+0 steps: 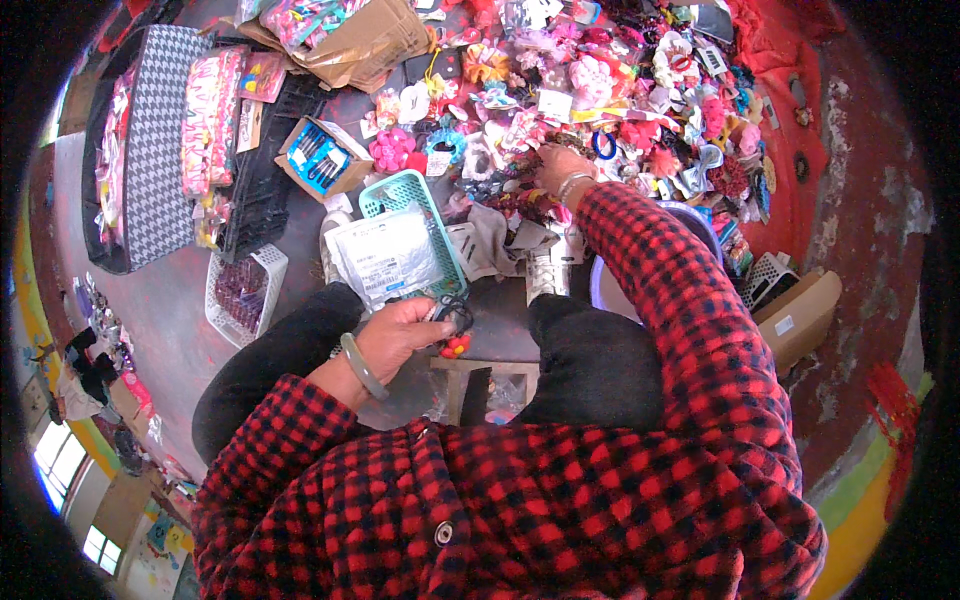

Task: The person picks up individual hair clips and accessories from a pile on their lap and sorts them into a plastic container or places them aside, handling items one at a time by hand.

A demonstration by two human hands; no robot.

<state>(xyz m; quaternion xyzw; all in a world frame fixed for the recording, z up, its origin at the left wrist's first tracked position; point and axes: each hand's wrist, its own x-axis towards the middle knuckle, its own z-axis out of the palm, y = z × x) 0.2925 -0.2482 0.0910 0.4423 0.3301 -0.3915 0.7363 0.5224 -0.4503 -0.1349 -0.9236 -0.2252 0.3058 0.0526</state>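
My left hand [394, 337], with a bangle at its wrist, pinches a small bundle of black elastic hair ties [452, 309]. A red flower ornament [455, 346] with a bit of yellow hangs below them. My right hand [564, 166] reaches into the near side of a heap of hair accessories [592, 79]; its fingertips are hidden among dark scrunchies, so its grip is unclear. Just beyond my left hand, a white plastic mailer [386, 253] bearing a printed label rests on a mint-green plastic basket [441, 225]. A grey cloth [491, 238] lies between the basket and my right shoe.
An open carton of blue-carded items [324, 159] stands behind the basket. To the left are a white basket [262, 289], a black crate [259, 180] and a houndstooth-patterned box [159, 142]. A purple-rimmed basin [598, 281] sits under my right arm, with a cardboard box [802, 315] farther right.
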